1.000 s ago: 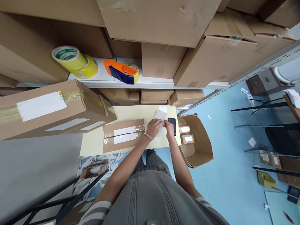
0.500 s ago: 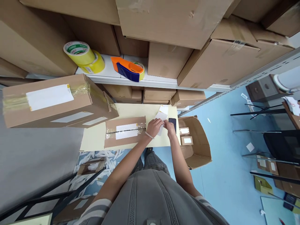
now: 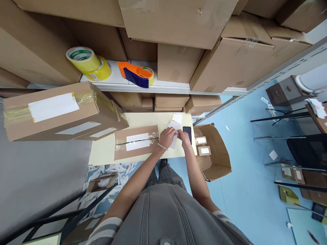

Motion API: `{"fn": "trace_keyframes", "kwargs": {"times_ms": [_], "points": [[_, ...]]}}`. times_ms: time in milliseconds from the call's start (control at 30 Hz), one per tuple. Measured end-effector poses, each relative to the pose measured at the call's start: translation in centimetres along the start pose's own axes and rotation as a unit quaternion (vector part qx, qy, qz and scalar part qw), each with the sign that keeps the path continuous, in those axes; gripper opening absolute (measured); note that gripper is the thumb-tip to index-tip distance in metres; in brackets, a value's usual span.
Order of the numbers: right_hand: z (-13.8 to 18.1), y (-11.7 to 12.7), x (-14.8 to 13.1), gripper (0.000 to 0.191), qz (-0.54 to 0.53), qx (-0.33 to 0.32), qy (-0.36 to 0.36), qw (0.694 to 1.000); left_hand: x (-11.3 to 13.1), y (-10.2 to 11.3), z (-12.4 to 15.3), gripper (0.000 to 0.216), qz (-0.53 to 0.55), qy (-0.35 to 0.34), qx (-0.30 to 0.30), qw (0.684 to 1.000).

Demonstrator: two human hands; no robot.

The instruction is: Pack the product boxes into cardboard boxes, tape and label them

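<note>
Both hands meet over a strip of white label paper (image 3: 176, 118) at the right part of the cream table (image 3: 102, 153). My left hand (image 3: 167, 136) is closed on the paper, its fingertips pinching near the strip's middle. Close beside it, my right hand (image 3: 183, 137) also pinches the paper's edge. The fingertips partly hide the spot they grip. A dark phone (image 3: 187, 133) lies just right of my right hand. Left of my left hand, a flat taped carton (image 3: 120, 136) bears a white label (image 3: 138, 141) across its seam.
A large taped carton (image 3: 51, 126) stands at the table's left. On the shelf are yellow tape rolls (image 3: 98, 69) and an orange and blue tape dispenser (image 3: 136, 75). An open cardboard box (image 3: 219, 153) with small boxes (image 3: 204, 150) stands right of the table.
The view has shifted slightly. Both hands stay pinched on the label paper in nearly the same place, with only slight finger movement.
</note>
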State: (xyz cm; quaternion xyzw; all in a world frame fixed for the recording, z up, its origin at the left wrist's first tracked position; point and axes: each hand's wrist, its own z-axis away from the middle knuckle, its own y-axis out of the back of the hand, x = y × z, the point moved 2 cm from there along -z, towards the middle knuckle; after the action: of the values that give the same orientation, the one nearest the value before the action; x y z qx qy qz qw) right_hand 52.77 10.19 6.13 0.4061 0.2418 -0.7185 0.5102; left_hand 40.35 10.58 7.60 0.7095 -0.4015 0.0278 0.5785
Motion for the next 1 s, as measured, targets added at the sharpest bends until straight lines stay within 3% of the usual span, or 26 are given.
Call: {"fn": "trace_keyframes", "kwargs": {"times_ms": [367,833,1000], "points": [[-1.3,1.0,0.2,0.035,0.029,0.061,0.012,0.998,-0.1,2.2,4.0,0.025,-0.002,-0.051,-0.011,0.999],[-3.1,-0.6,2.1,0.035,0.102,0.143,0.069,0.982,0.1,10.0,9.2,0.025,-0.027,-0.025,0.129,0.991],[-2.8,-0.7,2.3,0.034,0.142,0.146,0.088,0.975,0.4,13.4,11.6,0.022,0.004,0.018,0.182,0.983]]}}
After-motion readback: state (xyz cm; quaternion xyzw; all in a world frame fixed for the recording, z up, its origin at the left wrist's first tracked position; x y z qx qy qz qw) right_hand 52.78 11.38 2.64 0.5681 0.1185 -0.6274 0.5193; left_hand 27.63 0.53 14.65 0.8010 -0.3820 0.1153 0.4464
